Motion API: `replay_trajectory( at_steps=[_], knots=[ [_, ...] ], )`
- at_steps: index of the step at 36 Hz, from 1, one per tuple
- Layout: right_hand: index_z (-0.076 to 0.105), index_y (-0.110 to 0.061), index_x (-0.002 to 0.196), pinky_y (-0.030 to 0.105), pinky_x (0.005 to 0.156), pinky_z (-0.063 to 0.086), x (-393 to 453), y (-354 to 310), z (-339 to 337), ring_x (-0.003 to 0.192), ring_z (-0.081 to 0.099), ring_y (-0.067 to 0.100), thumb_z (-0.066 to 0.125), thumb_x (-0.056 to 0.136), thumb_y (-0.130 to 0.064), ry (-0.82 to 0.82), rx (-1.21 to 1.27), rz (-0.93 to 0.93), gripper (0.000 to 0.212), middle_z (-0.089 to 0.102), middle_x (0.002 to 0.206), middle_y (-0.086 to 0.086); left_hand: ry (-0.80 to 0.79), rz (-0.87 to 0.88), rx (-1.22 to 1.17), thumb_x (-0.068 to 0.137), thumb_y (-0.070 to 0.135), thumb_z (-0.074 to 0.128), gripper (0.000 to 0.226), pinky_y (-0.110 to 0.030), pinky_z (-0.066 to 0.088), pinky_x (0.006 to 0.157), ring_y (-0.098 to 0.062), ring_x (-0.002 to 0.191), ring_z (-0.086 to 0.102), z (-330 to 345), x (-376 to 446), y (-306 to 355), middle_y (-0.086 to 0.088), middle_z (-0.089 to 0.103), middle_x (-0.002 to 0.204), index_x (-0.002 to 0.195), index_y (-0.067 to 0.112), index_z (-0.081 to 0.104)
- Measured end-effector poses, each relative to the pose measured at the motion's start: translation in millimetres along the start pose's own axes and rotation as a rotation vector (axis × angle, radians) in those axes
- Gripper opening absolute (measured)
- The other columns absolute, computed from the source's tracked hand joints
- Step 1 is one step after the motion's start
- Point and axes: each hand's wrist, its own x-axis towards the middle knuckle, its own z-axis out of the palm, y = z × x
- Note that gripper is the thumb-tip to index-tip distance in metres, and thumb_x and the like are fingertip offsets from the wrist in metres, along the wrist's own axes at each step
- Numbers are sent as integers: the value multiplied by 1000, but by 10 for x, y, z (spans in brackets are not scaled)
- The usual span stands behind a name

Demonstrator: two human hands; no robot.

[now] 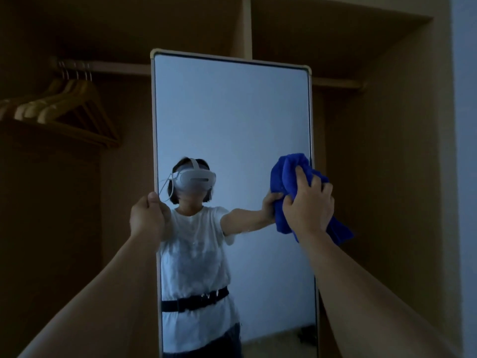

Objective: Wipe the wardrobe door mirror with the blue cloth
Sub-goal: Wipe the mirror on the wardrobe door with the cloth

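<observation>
Dim brown wardrobe [387, 125] shelving fills the background, with a rail across its upper part and a bunch of wooden hangers [64, 107] hanging on the left side. Standing tall in front of it is the mirror [232, 120], set in a pale frame with rounded corners. Its glass reflects a person in a white T-shirt and black belt wearing a white headset. At the mirror's left edge, the left hand [147, 218] grips the frame, thumb on the front and fingers curled round behind it. Near the right edge, at about the same height, the right hand [308, 202] clutches the bunched blue cloth [286, 171] and presses it against the glass. Part of the cloth sticks up above the fingers, and a loose end hangs down below the wrist, overlapping the right side of the frame.
</observation>
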Motion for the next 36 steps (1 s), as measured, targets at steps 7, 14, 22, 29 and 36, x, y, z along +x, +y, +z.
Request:
replay_trajectory(
  at_steps=[7, 14, 22, 29, 36],
  knots=[
    [32, -26, 147, 44, 88, 44, -415, -71, 91, 114, 43, 33, 61, 82, -32, -61, 12, 46, 71, 49, 132, 11, -23, -55, -4, 100, 37, 32, 34, -45, 49, 83, -26, 81, 58, 9, 44, -19, -9, 59, 81, 78, 20, 53],
    [51, -19, 136, 46, 81, 48, -750, -273, 163, 103, 51, 39, 75, 70, -26, -45, 76, -21, 70, 59, 121, 15, -73, -75, -32, 100, 40, 33, 46, -37, 41, 66, -27, 71, 53, -31, 46, -79, -16, 61, 78, 75, 9, 57],
    [58, -15, 129, 45, 71, 51, -1032, -471, 190, 94, 56, 40, 80, 60, -22, -65, 122, -106, 73, 61, 116, 18, -132, -196, 42, 97, 51, 31, 49, -30, 40, 59, -17, 65, 50, -110, -111, -286, -7, 54, 73, 75, 14, 53],
    [58, -16, 130, 44, 69, 52, -1262, -663, 183, 94, 57, 39, 81, 60, -23, -142, 141, -156, 74, 60, 119, 18, -184, -207, 21, 97, 49, 34, 47, -29, 43, 61, -14, 71, 53, -162, -150, -319, -4, 56, 79, 108, 9, 58],
    [60, -15, 127, 44, 65, 52, -1374, -770, 192, 91, 59, 40, 83, 57, -23, -154, 127, -210, 74, 61, 117, 19, -197, -209, 9, 97, 49, 34, 44, -28, 40, 59, -15, 62, 46, -180, -161, -342, -4, 49, 69, 69, 18, 49]
  ],
)
